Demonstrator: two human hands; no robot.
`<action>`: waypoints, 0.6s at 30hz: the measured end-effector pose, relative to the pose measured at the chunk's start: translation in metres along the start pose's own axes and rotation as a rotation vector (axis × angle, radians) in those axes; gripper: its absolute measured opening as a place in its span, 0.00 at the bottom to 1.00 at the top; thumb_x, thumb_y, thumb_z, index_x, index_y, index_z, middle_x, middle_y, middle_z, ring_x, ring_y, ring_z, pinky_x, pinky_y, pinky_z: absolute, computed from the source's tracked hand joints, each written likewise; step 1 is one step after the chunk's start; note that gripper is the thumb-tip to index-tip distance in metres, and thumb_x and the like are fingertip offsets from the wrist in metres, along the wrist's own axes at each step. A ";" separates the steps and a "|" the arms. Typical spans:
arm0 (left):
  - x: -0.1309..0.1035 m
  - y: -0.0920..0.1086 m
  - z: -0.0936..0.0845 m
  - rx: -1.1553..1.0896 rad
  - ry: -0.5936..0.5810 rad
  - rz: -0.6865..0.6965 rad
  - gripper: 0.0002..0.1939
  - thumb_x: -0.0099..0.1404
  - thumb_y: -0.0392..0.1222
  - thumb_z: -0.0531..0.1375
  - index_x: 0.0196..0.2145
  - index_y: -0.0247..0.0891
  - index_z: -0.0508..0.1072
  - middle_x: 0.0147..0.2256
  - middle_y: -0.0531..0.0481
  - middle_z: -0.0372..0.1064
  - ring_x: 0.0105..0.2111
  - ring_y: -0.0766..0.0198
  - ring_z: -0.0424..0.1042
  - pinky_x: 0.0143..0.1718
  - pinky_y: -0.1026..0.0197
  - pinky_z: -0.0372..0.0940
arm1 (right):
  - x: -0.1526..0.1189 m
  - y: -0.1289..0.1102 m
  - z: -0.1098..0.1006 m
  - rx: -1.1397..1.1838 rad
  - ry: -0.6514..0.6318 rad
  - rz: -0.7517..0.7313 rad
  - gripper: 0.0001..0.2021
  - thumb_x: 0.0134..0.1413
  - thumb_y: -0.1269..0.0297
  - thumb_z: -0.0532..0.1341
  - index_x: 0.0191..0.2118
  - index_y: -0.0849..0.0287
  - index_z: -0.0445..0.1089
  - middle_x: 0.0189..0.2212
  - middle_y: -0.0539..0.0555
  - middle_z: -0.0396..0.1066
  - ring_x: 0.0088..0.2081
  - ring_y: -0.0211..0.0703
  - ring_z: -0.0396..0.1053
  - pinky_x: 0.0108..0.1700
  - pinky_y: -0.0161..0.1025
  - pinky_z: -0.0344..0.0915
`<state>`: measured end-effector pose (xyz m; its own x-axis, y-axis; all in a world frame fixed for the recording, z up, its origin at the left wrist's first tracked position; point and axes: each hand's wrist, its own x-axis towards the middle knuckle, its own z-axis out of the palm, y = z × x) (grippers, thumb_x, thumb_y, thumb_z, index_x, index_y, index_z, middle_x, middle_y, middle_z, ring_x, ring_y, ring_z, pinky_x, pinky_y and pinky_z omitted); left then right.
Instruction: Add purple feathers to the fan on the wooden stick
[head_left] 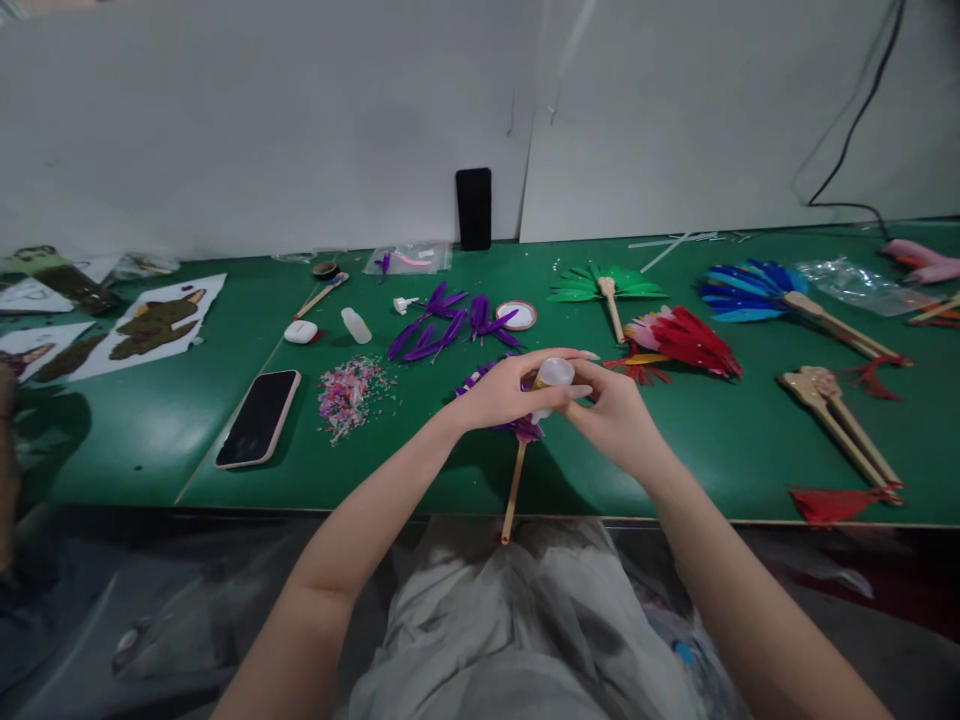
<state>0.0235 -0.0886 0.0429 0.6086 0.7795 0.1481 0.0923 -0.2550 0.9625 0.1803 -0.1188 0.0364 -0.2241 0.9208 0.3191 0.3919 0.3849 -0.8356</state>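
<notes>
Between my two hands is a small bottle (556, 373) with a pale, translucent round end facing up. My left hand (501, 392) curls around it from the left, thumb stretched along its near side. From the right, my right hand (613, 402) closes on the same bottle with bent fingers. Beneath them lies a purple feather fan (528, 430), mostly covered by my hands. Its wooden handle (514, 490) points toward me, past the table's front edge. Loose purple feathers (439, 325) and a small round dish of white stuff (516, 316) lie just beyond.
A phone (259, 418), a bead or sequin pile (351, 395), a white bottle (356, 325) and an earbud case (301, 331) lie left. Green (609, 290), red (686, 343) and blue (757, 292) feather fans lie right, near bare wooden handles (840, 420). Another phone (473, 208) leans on the wall.
</notes>
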 end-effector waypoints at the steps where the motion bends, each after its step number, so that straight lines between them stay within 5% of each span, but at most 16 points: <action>1: 0.000 0.001 0.000 -0.003 0.004 -0.007 0.24 0.60 0.47 0.62 0.53 0.38 0.69 0.44 0.46 0.72 0.40 0.60 0.70 0.39 0.63 0.64 | 0.000 -0.001 0.000 -0.037 -0.003 -0.021 0.09 0.46 0.72 0.56 0.35 0.61 0.70 0.30 0.54 0.76 0.31 0.45 0.73 0.31 0.37 0.66; 18: -0.007 -0.004 0.000 -0.037 0.053 0.066 0.24 0.55 0.45 0.66 0.49 0.35 0.72 0.44 0.43 0.74 0.43 0.56 0.73 0.41 0.61 0.67 | -0.006 -0.003 0.005 -0.105 0.060 -0.060 0.11 0.42 0.73 0.56 0.35 0.59 0.70 0.26 0.53 0.75 0.30 0.46 0.73 0.31 0.36 0.65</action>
<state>0.0190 -0.0929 0.0382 0.5701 0.7909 0.2224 0.0233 -0.2861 0.9579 0.1762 -0.1259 0.0343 -0.1971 0.8968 0.3960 0.4717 0.4409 -0.7636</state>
